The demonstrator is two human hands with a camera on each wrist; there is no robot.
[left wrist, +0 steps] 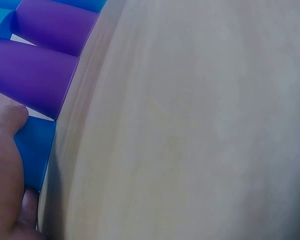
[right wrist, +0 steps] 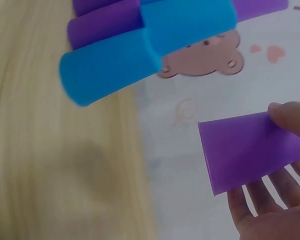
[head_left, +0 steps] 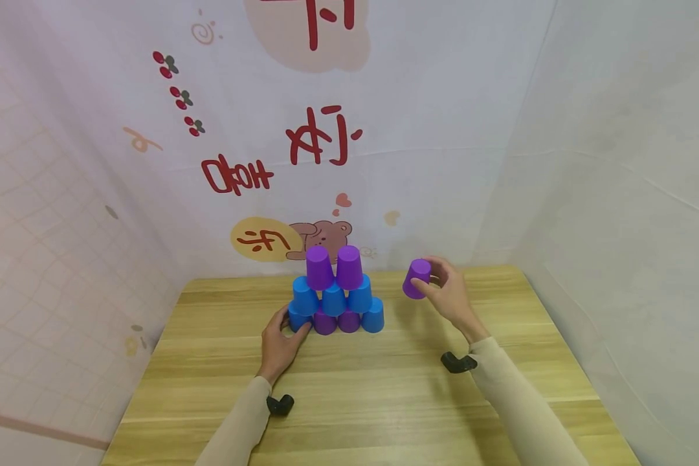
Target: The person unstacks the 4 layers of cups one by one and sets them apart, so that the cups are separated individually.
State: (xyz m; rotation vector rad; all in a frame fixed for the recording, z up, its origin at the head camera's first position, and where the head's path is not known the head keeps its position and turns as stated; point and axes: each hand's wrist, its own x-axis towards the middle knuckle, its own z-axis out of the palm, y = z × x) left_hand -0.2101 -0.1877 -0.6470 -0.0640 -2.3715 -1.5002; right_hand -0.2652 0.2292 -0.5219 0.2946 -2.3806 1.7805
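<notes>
Upside-down plastic cups stand in a stepped stack near the back of the table. Its bottom row has a purple cup (head_left: 325, 321) and another purple one between a blue cup (head_left: 373, 315) at the right end and a blue cup (left wrist: 37, 150) at the left end. Three blue cups (head_left: 334, 299) form the middle row, and two purple cups (head_left: 349, 266) the top. My left hand (head_left: 278, 346) grips the bottom-left blue cup, thumb at its front. Right of the stack, my right hand (head_left: 450, 294) holds a purple cup (right wrist: 250, 150) upside down in the air, between thumb and fingers.
The wooden table (head_left: 361, 401) ends at a white printed curtain (head_left: 443, 129) close behind the stack. More white curtain (head_left: 635, 226) hangs along the right side, and a pale grid-patterned one on the left. A black wrist strap (head_left: 457, 362) shows at the right sleeve.
</notes>
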